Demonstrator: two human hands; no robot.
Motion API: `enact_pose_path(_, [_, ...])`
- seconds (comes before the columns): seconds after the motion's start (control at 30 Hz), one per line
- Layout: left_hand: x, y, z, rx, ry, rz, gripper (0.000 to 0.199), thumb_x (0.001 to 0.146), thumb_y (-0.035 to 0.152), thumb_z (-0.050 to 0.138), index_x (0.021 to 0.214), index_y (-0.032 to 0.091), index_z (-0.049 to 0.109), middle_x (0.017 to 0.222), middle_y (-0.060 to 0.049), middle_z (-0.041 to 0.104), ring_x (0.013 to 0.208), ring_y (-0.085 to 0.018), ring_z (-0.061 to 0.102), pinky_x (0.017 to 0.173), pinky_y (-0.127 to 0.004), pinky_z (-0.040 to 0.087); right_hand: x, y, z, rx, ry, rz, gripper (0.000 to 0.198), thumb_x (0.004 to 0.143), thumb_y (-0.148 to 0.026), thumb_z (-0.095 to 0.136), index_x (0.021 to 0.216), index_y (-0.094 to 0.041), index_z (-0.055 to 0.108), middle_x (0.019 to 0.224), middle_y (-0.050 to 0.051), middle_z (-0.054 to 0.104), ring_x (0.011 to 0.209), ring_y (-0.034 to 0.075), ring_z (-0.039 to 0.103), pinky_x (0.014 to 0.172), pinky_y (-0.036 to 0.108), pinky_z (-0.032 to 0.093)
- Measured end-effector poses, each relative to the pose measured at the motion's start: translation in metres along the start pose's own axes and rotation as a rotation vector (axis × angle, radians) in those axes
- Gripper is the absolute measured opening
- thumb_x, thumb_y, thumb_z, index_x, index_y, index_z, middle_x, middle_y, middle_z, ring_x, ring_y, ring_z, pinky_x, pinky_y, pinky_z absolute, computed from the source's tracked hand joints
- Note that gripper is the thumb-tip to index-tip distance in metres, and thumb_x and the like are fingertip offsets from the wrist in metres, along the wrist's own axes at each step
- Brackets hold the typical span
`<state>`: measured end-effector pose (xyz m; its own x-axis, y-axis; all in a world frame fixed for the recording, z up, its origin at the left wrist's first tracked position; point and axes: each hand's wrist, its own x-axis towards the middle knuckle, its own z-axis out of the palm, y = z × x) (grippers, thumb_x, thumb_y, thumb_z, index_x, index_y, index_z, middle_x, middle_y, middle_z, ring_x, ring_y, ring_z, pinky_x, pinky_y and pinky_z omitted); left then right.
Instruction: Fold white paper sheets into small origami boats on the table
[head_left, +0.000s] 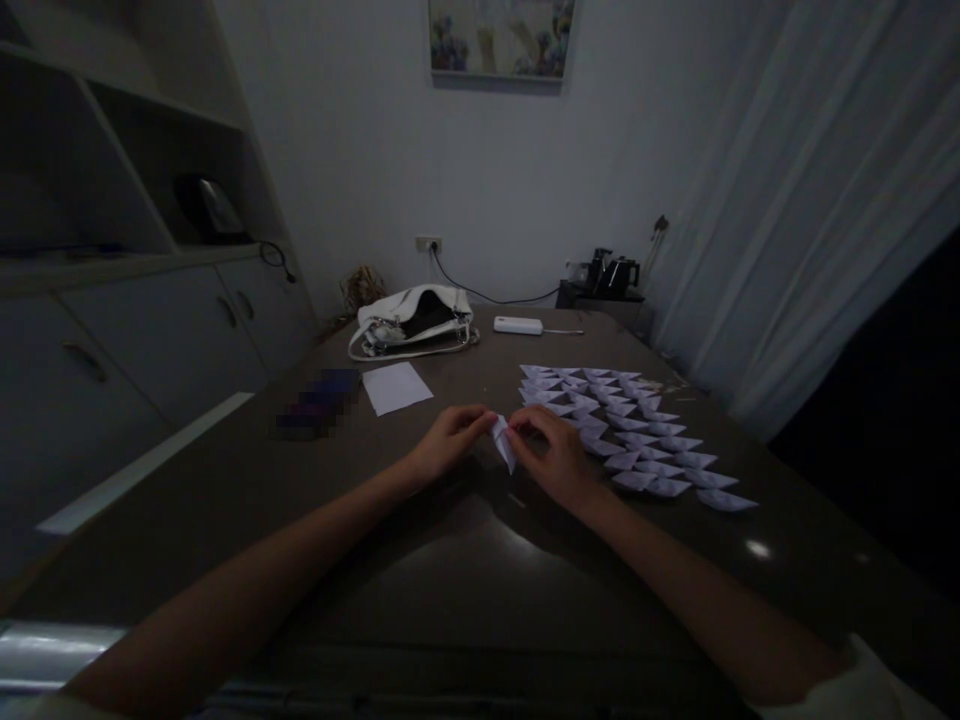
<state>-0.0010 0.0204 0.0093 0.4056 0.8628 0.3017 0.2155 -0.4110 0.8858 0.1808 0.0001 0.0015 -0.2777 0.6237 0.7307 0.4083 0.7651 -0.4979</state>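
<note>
Between my two hands, just above the dark table, is a small folded white paper with a pointed lower end. My left hand pinches its upper left edge between thumb and fingers. On the other side, my right hand grips the right edge with thumb and forefinger. To the right of my right hand stand several folded paper boats in slanting rows. A stack or sheet of white paper lies flat beyond my left hand.
At the back of the table sit a white handbag and a white power bank with a short cable. A blurred dark item lies at the left. A tray with a black kettle stands behind the far right end.
</note>
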Motion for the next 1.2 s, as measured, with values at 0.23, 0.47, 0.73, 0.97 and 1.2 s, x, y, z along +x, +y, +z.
enact_pose_path(0.23, [0.0,0.004,0.0,-0.038,-0.011,0.003,0.036,0.082,0.048,0.053,0.074,0.014,0.057,0.069,0.0,0.054,0.07,-0.014,0.049,0.067,-0.024,0.038,0.0,0.002,0.0,0.064,0.029,0.077,0.003,0.084,-0.021,0.057,0.085,-0.019,0.058,0.079,0.003,0.06,0.072,0.016,0.057,0.067,0.029,0.046])
enact_pose_path(0.47, [-0.001,0.004,0.0,-0.043,-0.002,0.003,0.037,0.08,0.048,0.054,0.067,0.014,0.054,0.062,0.002,0.049,0.064,-0.013,0.045,0.061,-0.023,0.036,0.001,0.005,0.003,0.268,-0.013,0.204,0.013,0.087,-0.031,0.054,0.084,-0.019,0.059,0.077,0.002,0.06,0.072,0.015,0.058,0.066,0.026,0.047])
enact_pose_path(0.73, [0.0,0.005,0.0,-0.085,0.01,-0.002,0.032,0.079,0.044,0.056,0.072,0.013,0.057,0.069,0.0,0.054,0.068,-0.014,0.049,0.065,-0.024,0.037,-0.001,0.015,0.01,0.378,-0.164,0.313,0.021,0.085,-0.036,0.057,0.075,-0.018,0.059,0.065,-0.002,0.056,0.06,0.012,0.054,0.055,0.023,0.041])
enact_pose_path(0.97, [0.002,0.005,-0.002,-0.148,0.021,-0.034,0.028,0.075,0.041,0.06,0.072,0.014,0.057,0.069,0.0,0.055,0.069,-0.014,0.05,0.068,-0.025,0.038,0.001,0.011,0.005,0.359,-0.157,0.3,0.019,0.084,-0.033,0.058,0.073,-0.018,0.059,0.065,-0.002,0.055,0.06,0.012,0.052,0.057,0.023,0.039])
enact_pose_path(1.2, [0.0,0.007,-0.002,-0.171,0.018,-0.059,0.034,0.075,0.046,0.062,0.07,0.013,0.058,0.065,0.001,0.054,0.064,-0.012,0.049,0.063,-0.023,0.037,0.001,0.01,0.004,0.333,-0.124,0.32,0.018,0.083,-0.032,0.059,0.073,-0.017,0.059,0.066,-0.001,0.056,0.062,0.013,0.053,0.058,0.024,0.04])
